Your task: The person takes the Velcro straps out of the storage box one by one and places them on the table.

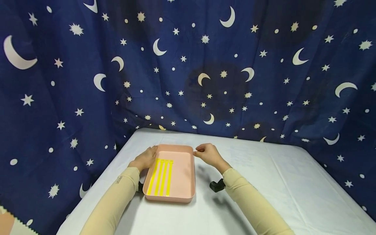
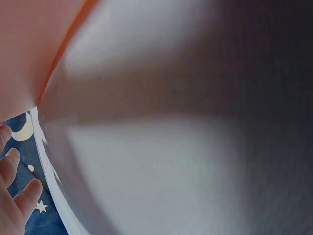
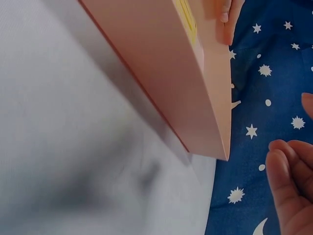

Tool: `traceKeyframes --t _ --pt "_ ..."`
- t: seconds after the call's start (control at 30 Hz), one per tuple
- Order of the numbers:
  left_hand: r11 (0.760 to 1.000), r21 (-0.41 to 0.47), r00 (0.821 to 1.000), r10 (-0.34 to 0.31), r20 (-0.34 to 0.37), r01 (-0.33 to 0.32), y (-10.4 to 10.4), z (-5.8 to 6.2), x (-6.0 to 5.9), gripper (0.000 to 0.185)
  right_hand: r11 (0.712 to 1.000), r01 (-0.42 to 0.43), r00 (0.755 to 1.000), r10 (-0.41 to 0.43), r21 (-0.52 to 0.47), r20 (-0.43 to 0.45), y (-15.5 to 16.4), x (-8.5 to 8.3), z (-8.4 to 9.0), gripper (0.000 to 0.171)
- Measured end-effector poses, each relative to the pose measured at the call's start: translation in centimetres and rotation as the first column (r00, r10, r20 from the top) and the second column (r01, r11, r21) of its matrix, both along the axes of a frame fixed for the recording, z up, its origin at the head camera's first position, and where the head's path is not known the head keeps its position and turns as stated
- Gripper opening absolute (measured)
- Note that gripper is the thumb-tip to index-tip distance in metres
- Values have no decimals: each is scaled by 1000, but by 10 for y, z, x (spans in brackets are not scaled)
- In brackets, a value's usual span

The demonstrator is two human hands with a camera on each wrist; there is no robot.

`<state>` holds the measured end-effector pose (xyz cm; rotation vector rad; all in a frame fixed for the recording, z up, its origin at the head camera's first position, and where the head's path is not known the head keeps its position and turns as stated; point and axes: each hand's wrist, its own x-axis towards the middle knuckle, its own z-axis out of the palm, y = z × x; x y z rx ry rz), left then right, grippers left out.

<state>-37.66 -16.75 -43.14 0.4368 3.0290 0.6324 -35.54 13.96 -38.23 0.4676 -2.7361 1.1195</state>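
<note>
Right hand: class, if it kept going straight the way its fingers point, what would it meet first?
The right hand points left at the pink tray, so its right rim near the far corner would probably come first. The wrist view shows a gap between them; depth is uncertain.

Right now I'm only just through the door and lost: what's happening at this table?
A person sits at a white table with a pink tray between both hands. The left hand rests against the tray's far left rim, fingers fairly straight. The right hand hovers at the far right corner with curled fingers, apparently holding nothing. Four yellow strips lie side by side in the tray's left half.
</note>
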Motion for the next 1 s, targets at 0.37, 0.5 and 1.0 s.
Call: traceKeyframes --t 0.37,0.5,1.0 --pt "999 48 1000 10 -11 -9 4 -6 1 51 1000 -10 1000 10 -7 5 -15 5 -9 26" --pt "999 46 1000 5 -12 -5 4 -6 2 51 1000 -1 1000 1 -12 22 -21 7 -13 25" --pt "998 48 999 33 -3 -33 -1 -3 1 52 999 -13 998 16 -46 63 -46 13 -21 23"
